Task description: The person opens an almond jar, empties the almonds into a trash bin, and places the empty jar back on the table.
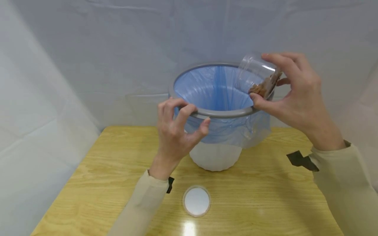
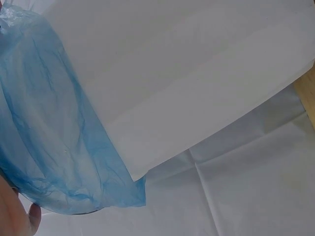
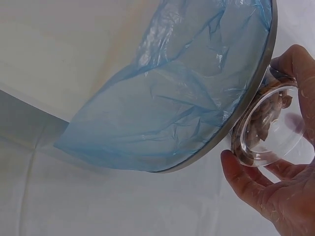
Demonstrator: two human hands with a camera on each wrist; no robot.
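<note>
A white trash bin (image 1: 217, 157) stands on the table, with a blue bag (image 1: 206, 85) lining it and folded over its grey rim (image 1: 224, 114). My left hand (image 1: 177, 131) grips the rim's near left side, fingers hooked over it and thumb in front. In the left wrist view only part of that hand (image 2: 15, 211) shows at the lower left corner. My right hand (image 1: 298, 88) holds a clear jar (image 1: 257, 70) by its base end, tipped on its side over the bin's right edge, mouth leftward. Brown pieces (image 1: 260, 89) lie inside the jar, also visible through its base (image 3: 270, 123).
A round white lid (image 1: 196, 201) lies flat on the wooden table (image 1: 124, 183) in front of the bin. White sheeting (image 1: 124, 59) hangs behind the table and along its left side. Strips of black tape (image 1: 301, 160) stick out near both sleeve cuffs.
</note>
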